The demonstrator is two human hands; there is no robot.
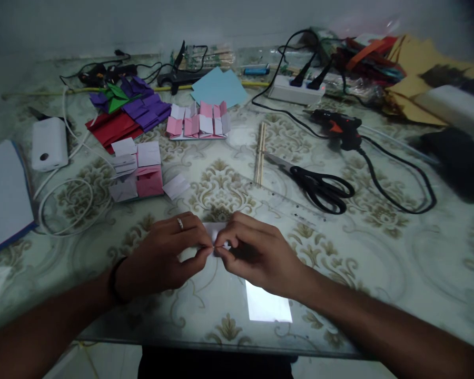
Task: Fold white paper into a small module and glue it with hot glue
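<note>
Low over the table's near middle, my left hand (177,245) and my right hand (256,252) meet fingertip to fingertip. Both are closed in a pinch on a small piece of white paper (212,227), mostly hidden behind the fingers. A ring and a dark wristband are on the left hand and wrist. Beyond the left hand stand folded pink and white paper pieces (149,179), with a loose white slip (176,186) beside them. Farther back is another row of folded pink and white paper (199,121).
Black-handled scissors (319,187), a clear ruler (284,200) and thin wooden sticks (260,152) lie beyond my right hand. A glue gun (339,126) with looped cable is farther right, near a power strip (296,90). At left are a white cable (65,181), a white device (50,143) and purple paper (146,108).
</note>
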